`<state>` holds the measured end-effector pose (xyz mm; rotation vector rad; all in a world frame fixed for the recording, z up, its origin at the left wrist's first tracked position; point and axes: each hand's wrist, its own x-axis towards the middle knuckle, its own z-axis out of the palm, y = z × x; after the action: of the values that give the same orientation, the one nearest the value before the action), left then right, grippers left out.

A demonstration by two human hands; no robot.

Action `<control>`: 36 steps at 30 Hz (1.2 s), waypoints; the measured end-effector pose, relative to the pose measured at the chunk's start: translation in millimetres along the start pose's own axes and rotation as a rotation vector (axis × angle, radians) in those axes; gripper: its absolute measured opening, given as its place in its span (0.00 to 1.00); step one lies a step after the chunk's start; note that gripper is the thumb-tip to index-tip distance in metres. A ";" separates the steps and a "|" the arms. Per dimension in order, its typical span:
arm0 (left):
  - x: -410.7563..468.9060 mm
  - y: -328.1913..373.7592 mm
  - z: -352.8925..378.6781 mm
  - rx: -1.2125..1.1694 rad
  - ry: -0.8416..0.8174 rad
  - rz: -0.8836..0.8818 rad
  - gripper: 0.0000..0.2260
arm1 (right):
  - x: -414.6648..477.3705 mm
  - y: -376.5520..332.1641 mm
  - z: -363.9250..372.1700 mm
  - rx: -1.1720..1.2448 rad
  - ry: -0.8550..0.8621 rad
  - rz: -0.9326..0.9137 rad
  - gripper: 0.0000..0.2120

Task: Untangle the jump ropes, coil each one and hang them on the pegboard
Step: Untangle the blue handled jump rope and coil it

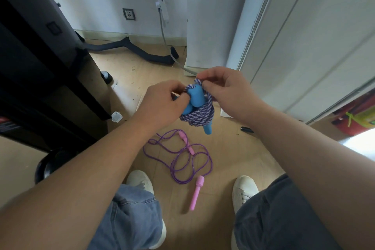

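A braided purple-and-white jump rope [197,114] with blue foam handles is wound into a tight bundle in front of me. My left hand [164,100] grips the bundle at its left side by a blue handle. My right hand [221,87] pinches a strand of the braided rope at the top of the bundle. One blue handle [208,129] hangs below the coil. On the wooden floor between my feet lies a thin purple jump rope [182,158] in loose loops, with pink handles [196,192]. No pegboard is in view.
A black cabinet or machine [40,63] fills the left side. A black curved bar [129,48] lies by the back wall. White panels [304,36] stand at the right. My white shoes [142,182] flank the purple rope. A small clear box [117,116] sits on the floor.
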<state>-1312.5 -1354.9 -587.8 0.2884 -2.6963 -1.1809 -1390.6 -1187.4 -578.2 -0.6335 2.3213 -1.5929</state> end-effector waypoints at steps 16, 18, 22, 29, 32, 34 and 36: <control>1.1 1.5 5.9 -0.544 -0.090 -0.340 0.10 | -0.5 -5.8 4.2 -0.558 -0.001 -0.391 0.07; -0.5 0.2 4.7 -0.481 -0.082 -0.278 0.12 | -0.1 -6.4 0.7 -0.468 -0.011 -0.300 0.08; -2.1 1.2 4.1 -0.509 -0.101 -0.174 0.09 | 3.6 -2.9 -12.3 -0.310 -0.048 -0.206 0.15; -5.3 1.7 13.4 -0.659 -0.132 -0.230 0.08 | 5.9 -3.8 -24.3 -0.327 -0.163 -0.168 0.17; -6.9 1.2 16.6 -0.683 -0.146 -0.266 0.08 | 6.1 -6.1 -28.1 -0.386 -0.227 -0.154 0.16; -7.8 1.0 19.3 -0.694 -0.159 -0.278 0.06 | 5.3 -6.5 -29.6 -0.394 -0.257 -0.144 0.16; -9.4 0.4 22.1 -0.686 -0.166 -0.288 0.05 | 4.4 -7.0 -30.3 -0.412 -0.291 -0.141 0.15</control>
<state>-1308.8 -1336.7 -603.1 0.4890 -2.2264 -2.1957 -1406.4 -1166.8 -560.4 -1.0616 2.4302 -0.9847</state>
